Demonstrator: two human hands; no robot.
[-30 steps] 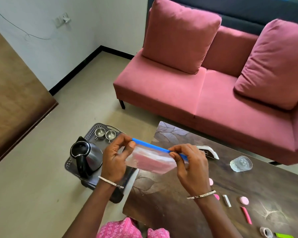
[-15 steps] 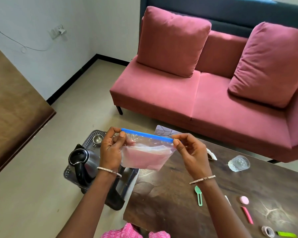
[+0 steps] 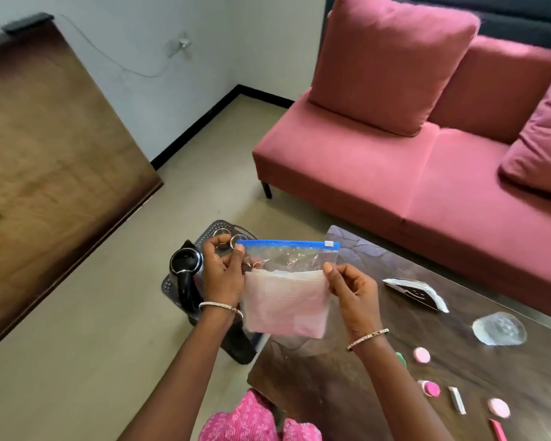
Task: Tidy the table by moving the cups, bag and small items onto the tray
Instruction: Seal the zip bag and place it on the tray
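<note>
The left hand (image 3: pixel 223 276) pinches the top left corner of the clear bag (image 3: pixel 287 297), thumb and forefinger closed on it just under the blue zip strip (image 3: pixel 287 244) and the other fingers curled. The right hand (image 3: pixel 353 291) pinches the bag's right edge lower down, about where the pale pink folded contents begin, with its thumb on the front and the remaining fingers curled loosely behind. The bag hangs in the air between the two hands, upright with the strip level, above the gap between the near left corner of the tabletop (image 3: pixel 325 396) and the dark perforated tray (image 3: pixel 206 230). That tray, off the tabletop's left end, carries a black kettle (image 3: pixel 185 265) and two small steel cups (image 3: pixel 222 232), which the left hand partly hides. On the tabletop to the right lie three pink discs (image 3: pixel 421 355), a white stick (image 3: pixel 457 400), a clear dish (image 3: pixel 498 328) and a torn packet (image 3: pixel 414 292). Half a second ago both hands gripped the strip at its two ends; the right hand has since dropped below it to the side edge. A second ago the strip was tilted, and it is now level.
</note>
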